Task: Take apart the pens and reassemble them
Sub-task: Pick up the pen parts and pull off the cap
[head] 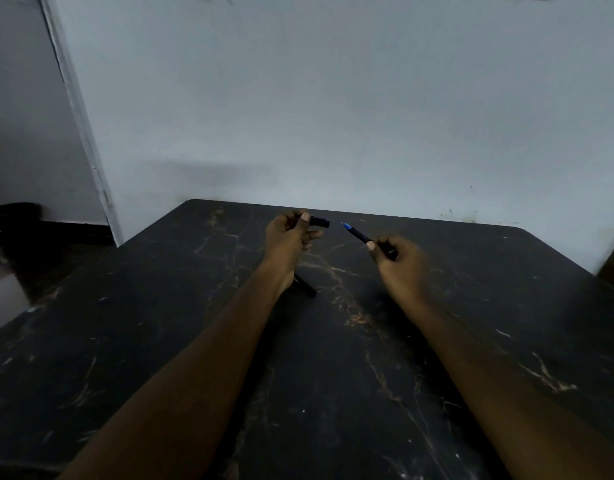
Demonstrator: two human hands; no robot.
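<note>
My left hand [288, 237] holds a short black pen cap [318, 222] between thumb and fingers, its open end pointing right. My right hand [400, 259] grips a black pen body [362, 238] with a blue tip that points up and left toward the cap. A small gap separates cap and tip. Both are raised above the far middle of the table. Another black pen [305, 287] lies on the table, partly hidden under my left wrist.
The black marble-patterned table [333, 375] fills the lower view, its far edge against a pale wall [333, 116]. A doorway and dark floor lie at the left. My forearms cross the near half of the table.
</note>
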